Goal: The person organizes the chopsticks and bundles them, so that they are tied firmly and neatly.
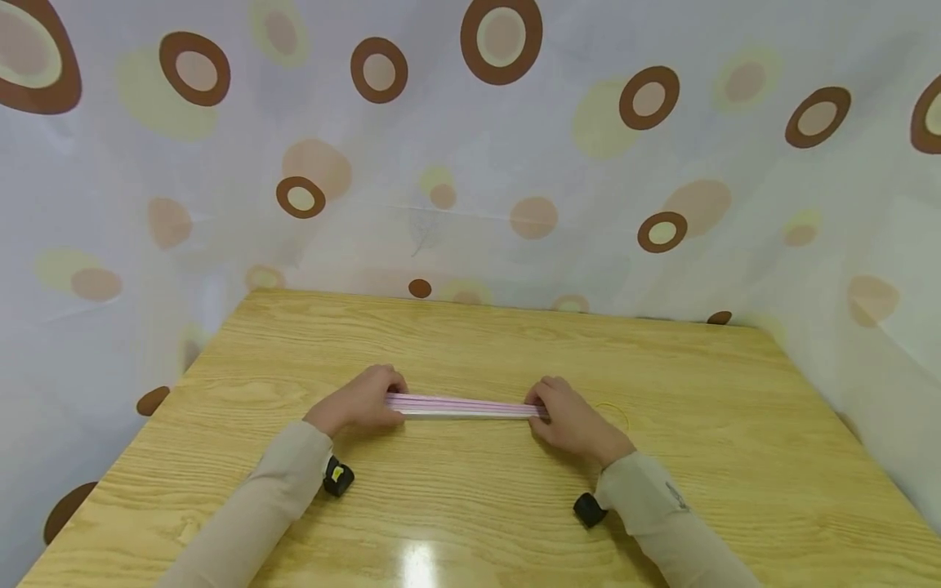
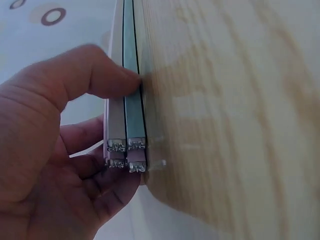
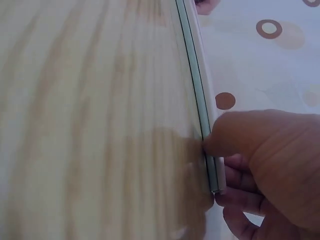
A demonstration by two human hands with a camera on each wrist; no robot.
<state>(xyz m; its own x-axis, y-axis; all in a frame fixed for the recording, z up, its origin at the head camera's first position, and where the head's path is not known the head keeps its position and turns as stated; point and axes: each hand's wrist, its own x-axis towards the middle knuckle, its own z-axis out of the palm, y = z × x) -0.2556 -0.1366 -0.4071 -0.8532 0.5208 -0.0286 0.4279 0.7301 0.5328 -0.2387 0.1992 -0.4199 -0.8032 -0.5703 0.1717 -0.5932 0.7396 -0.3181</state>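
A bundle of long thin strips (image 1: pixel 463 407), pink on top with a pale side towards me, stretches between the two hands just at the tabletop. My left hand (image 1: pixel 367 398) pinches its left end, thumb on the near side and fingers behind. In the left wrist view, the strips (image 2: pixel 133 112) look pale green and pinkish-grey, with shiny, crinkled silver ends. My right hand (image 1: pixel 572 415) grips the other end between thumb and fingers. The right wrist view shows the strips (image 3: pixel 199 95) pressed close together, the thumb lying across their pale green side. What kind of strips they are, I cannot tell.
On the wood-grain table (image 1: pixel 456 506), a thin yellow loop, like a rubber band (image 1: pixel 623 412), lies just beyond the right hand. A white sheet with brown and beige circles (image 1: pixel 470 147) hangs round the table's back and sides.
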